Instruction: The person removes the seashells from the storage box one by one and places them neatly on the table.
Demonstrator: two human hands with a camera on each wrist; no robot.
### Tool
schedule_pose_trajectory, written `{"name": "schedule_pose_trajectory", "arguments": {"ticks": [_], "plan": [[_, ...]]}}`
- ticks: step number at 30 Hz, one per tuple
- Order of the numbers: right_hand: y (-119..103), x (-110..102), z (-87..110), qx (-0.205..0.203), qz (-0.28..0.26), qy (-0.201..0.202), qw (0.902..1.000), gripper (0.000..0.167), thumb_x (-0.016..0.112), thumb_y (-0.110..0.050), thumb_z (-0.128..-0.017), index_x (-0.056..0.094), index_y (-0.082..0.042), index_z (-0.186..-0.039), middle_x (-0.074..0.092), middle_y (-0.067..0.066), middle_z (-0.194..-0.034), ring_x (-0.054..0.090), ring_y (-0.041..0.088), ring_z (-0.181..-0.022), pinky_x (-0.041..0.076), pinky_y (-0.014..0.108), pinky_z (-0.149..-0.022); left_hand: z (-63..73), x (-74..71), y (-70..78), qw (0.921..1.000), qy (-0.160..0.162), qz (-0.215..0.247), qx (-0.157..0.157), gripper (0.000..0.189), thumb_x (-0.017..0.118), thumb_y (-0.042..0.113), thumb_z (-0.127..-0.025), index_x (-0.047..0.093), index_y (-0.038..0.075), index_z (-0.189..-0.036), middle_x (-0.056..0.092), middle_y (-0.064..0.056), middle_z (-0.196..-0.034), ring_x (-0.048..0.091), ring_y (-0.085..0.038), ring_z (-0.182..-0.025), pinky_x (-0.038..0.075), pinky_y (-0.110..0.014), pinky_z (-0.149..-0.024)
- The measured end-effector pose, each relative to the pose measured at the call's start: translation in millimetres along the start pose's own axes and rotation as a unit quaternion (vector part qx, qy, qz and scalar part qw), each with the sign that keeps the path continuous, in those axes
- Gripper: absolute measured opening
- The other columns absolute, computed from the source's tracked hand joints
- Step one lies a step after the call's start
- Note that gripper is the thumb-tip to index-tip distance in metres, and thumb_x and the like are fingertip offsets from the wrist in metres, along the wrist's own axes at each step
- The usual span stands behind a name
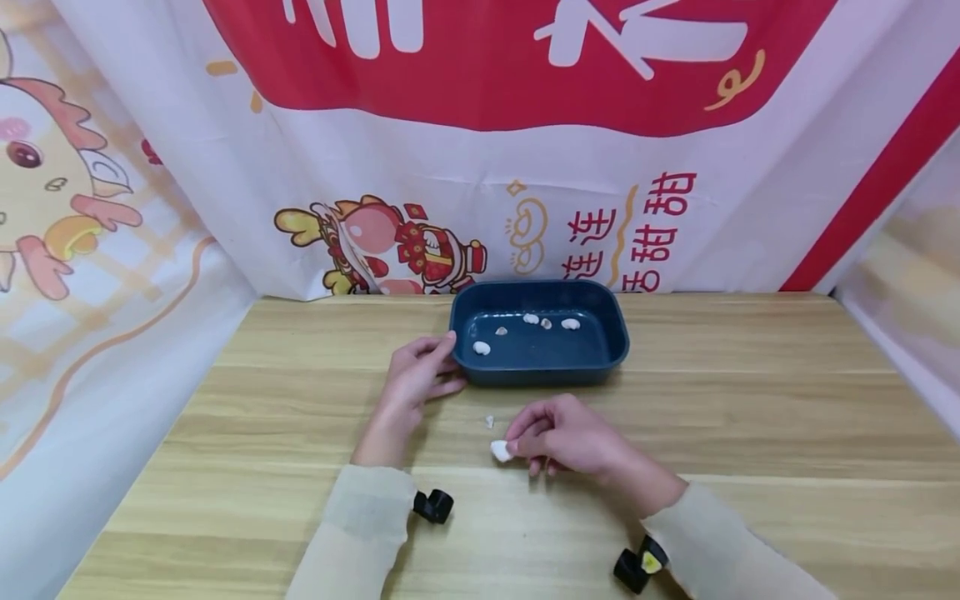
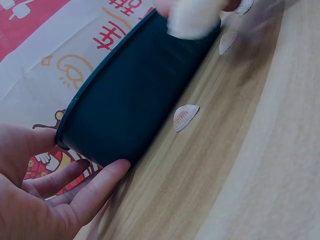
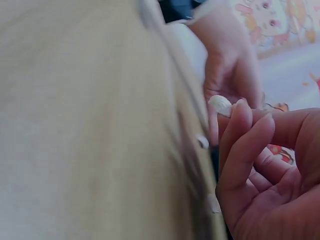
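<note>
A dark blue rectangular tub (image 1: 540, 375) stands on the table with several small seashells (image 1: 482, 347) inside. At its left end my left hand (image 1: 420, 375) touches it, thumb at the rim and extended fingers low against the outer wall. In front of the tub, my right hand (image 1: 573, 437) pinches a white seashell (image 1: 500, 451) between thumb and fingertips. The right wrist view shows that held shell (image 3: 220, 105) at the fingertips. Ribbed shells (image 2: 186, 117) lie on the table along the tub's front; the right hand hides some of them in the head view.
The wood-grain table (image 1: 300, 417) runs back to a printed white and red cloth (image 1: 480, 150) just behind the tub. More printed cloth (image 1: 112, 350) hangs at the left side. Black wrist devices (image 1: 433, 506) sit at both sleeves.
</note>
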State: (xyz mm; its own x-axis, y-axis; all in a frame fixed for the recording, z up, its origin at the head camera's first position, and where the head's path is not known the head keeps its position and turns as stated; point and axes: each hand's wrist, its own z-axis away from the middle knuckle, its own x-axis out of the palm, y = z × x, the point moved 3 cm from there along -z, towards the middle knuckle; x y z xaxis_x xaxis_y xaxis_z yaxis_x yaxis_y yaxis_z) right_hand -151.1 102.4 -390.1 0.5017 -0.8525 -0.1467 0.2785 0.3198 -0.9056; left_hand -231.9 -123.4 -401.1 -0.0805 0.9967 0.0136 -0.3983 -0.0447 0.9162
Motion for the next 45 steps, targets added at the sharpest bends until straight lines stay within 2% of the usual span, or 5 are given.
{"name": "schedule_pose_trajectory", "arguments": {"ticks": [5,11,19,25,45], "plan": [[6,11,-1.8,-0.004,0.026,-0.014,0.9996,0.011,0.080,-0.009,-0.095,0.077,-0.004,-0.104,0.074,0.008,-0.083,0.065,0.013,-0.061,0.050,0.020,-0.051,-0.5,-1.4,-1.8,1.0000,-0.001,0.004,-0.003,0.047,0.066,0.040,-0.108,0.063,0.010,-0.144,0.068,-0.016,-0.139,0.070,-0.031,-0.124,0.068,-0.042,-0.096],[8,13,-1.6,0.001,0.031,-0.027,0.9992,0.009,0.079,-0.007,-0.095,0.077,-0.003,-0.102,0.075,0.008,-0.082,0.063,0.011,-0.058,0.046,0.018,-0.049,-0.7,-0.2,-0.5,1.0000,-0.002,0.004,0.000,0.046,0.068,0.042,-0.107,0.065,0.011,-0.142,0.069,-0.016,-0.137,0.071,-0.030,-0.124,0.068,-0.041,-0.094],[6,15,-1.9,-0.007,0.067,-0.011,0.9976,0.006,0.081,-0.009,-0.094,0.079,-0.006,-0.099,0.077,0.006,-0.078,0.063,0.011,-0.053,0.048,0.019,-0.047,0.3,2.4,1.8,0.9998,-0.009,0.015,0.007,0.049,0.066,0.037,-0.109,0.063,0.005,-0.145,0.069,-0.023,-0.137,0.070,-0.032,-0.123,0.067,-0.044,-0.098],[3,16,-3.7,-0.002,0.085,0.001,0.9964,0.006,0.083,-0.013,-0.094,0.080,-0.009,-0.097,0.078,0.005,-0.078,0.063,0.011,-0.052,0.046,0.020,-0.046,-0.2,2.4,2.8,0.9998,-0.008,0.017,0.009,0.049,0.067,0.038,-0.108,0.063,0.006,-0.145,0.069,-0.022,-0.138,0.070,-0.032,-0.124,0.066,-0.045,-0.099],[1,18,-6.5,0.014,0.110,-0.014,0.9938,0.007,0.085,-0.014,-0.093,0.079,-0.012,-0.095,0.075,0.006,-0.078,0.063,0.012,-0.052,0.045,0.020,-0.046,0.3,0.3,1.5,0.9999,-0.004,0.012,0.000,0.046,0.068,0.039,-0.107,0.064,0.010,-0.143,0.069,-0.018,-0.137,0.070,-0.031,-0.125,0.068,-0.042,-0.095]]}}
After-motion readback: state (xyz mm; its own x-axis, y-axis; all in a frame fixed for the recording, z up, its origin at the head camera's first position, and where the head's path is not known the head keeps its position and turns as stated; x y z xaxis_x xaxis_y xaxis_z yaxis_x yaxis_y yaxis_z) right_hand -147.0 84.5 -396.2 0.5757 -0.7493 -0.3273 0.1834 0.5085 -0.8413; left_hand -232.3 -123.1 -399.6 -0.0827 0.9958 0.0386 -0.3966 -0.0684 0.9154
